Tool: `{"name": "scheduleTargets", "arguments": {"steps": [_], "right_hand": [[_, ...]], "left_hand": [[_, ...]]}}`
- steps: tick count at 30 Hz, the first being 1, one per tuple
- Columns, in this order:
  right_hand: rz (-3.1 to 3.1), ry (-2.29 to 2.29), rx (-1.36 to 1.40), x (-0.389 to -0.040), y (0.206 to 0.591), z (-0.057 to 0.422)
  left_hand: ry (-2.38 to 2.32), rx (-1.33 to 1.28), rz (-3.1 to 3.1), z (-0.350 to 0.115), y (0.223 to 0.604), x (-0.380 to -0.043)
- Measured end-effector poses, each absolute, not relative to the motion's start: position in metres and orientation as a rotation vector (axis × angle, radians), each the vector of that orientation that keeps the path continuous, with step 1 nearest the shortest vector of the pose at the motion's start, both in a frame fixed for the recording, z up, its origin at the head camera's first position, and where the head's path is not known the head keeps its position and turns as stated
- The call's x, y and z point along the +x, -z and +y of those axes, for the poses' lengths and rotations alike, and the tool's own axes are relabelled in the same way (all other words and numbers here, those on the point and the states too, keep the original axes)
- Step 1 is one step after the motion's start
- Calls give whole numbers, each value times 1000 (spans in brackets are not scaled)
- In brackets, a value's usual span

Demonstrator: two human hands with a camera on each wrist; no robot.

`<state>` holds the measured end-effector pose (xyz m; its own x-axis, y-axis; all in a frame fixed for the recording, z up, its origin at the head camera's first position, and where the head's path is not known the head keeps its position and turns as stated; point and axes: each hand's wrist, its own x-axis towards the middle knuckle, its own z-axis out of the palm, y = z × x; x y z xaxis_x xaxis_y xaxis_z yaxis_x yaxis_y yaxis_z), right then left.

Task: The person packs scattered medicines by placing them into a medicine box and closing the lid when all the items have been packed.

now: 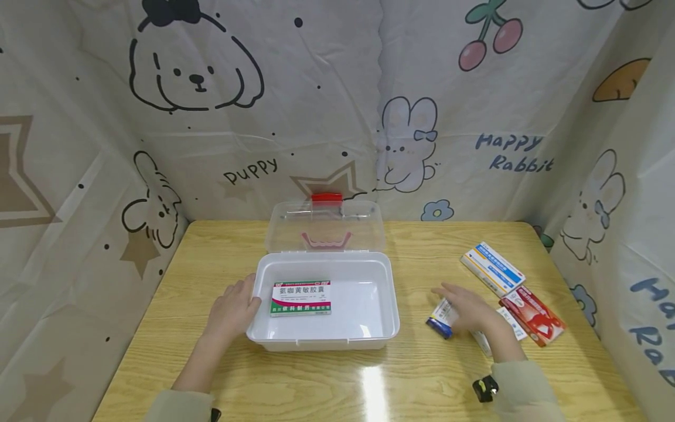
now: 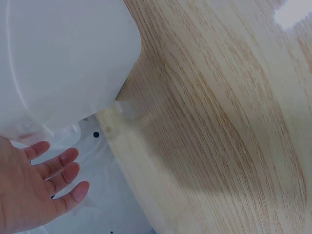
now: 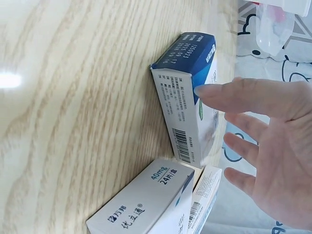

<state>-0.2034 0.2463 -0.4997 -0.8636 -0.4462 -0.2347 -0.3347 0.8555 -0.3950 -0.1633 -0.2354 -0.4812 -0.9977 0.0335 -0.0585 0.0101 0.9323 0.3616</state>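
At the left side of a white plastic storage box (image 1: pixel 343 344), my left hand (image 1: pixel 232 308) touches the rim. In the left wrist view its fingers (image 2: pixel 63 180) are spread beside the box wall. One medicine box (image 1: pixel 300 298), white, green and magenta, lies inside the container on its left. My right hand (image 1: pixel 468 306) reaches over a small blue-and-white medicine box (image 1: pixel 442 318) on the table. The right wrist view has the thumb (image 3: pixel 229 96) at that box's blue end, the other fingers spread beyond it. A white "40mg" medicine box (image 3: pixel 146 197) lies close by.
The container's clear lid (image 1: pixel 285 228), with a red latch (image 1: pixel 327 198), stands raised at the back. Right of my right hand lie a blue-striped medicine box (image 1: pixel 493 268), a red one (image 1: pixel 535 316) and a partly hidden white one (image 1: pixel 515 326). Printed cloth (image 1: pixel 327 117) surrounds the wooden table (image 1: pixel 211 252).
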Motion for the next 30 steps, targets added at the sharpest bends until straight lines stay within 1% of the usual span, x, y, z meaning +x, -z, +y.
{"name": "scheduleTargets", "arguments": {"steps": [12,22,30], "right_hand": [[2627,503,-592,-201,513,247],[2725,474,-698,-201,518,246],[2755,478,-696,-202,522,246]], "left_hand": [[-574,52,3044,-236,483,-163],[-589,38,3027,-236,484,-163],[-587,38,3018,-237,484,-163]]}}
